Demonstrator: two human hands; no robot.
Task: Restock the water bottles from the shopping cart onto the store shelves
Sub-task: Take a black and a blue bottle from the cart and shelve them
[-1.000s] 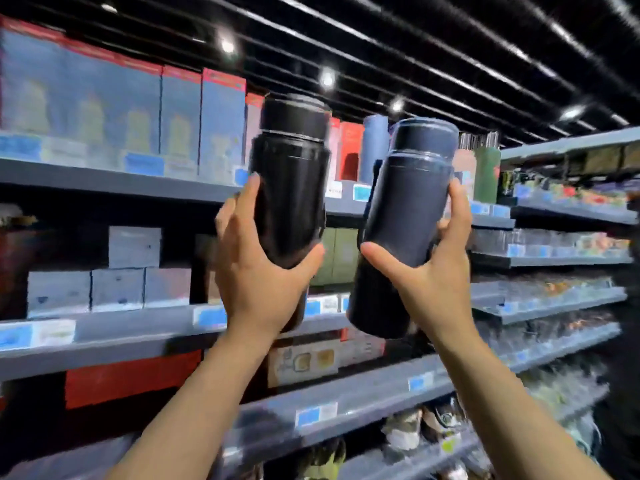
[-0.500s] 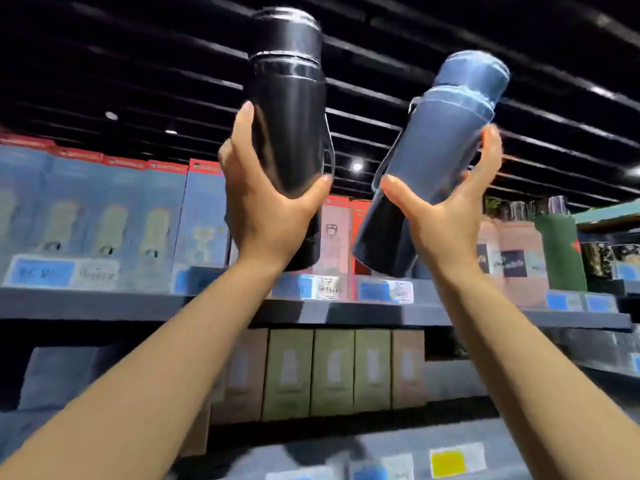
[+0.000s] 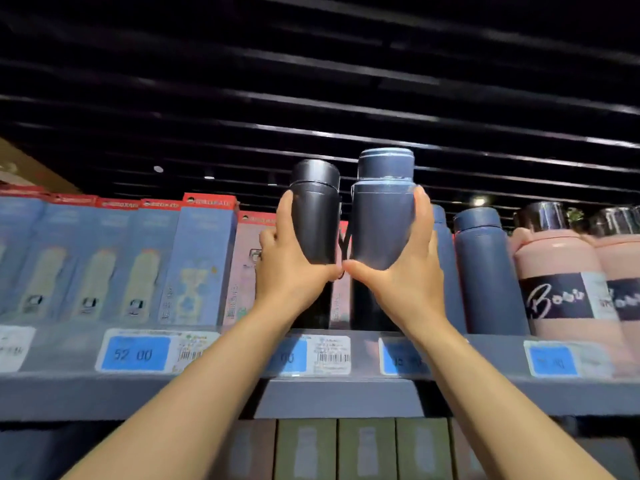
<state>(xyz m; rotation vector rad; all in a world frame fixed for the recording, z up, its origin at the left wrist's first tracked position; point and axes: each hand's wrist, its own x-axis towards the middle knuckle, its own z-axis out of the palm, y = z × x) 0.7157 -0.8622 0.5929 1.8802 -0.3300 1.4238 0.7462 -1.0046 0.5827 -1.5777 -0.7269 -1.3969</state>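
My left hand (image 3: pixel 292 271) grips a black water bottle (image 3: pixel 315 211) around its lower half. My right hand (image 3: pixel 405 275) grips a dark blue water bottle (image 3: pixel 382 209) the same way. Both bottles stand upright, side by side and almost touching, held over the top shelf (image 3: pixel 485 386) in a gap between pink boxes and other bottles. My thumbs nearly meet under them. Their bases are hidden behind my hands, so I cannot tell whether they rest on the shelf.
Blue boxes (image 3: pixel 201 265) and a pink box (image 3: pixel 244 271) fill the shelf to the left. Dark blue bottles (image 3: pixel 485 271) and pink bottles (image 3: pixel 561 285) stand to the right. Price tags (image 3: pixel 136 353) line the shelf edge. Green boxes (image 3: pixel 367 448) sit on the shelf below.
Both hands have brought the bottles down and forward from overhead to the top shelf gap. The blue bottle has gone from tilted to upright, and the two bottles have come together.
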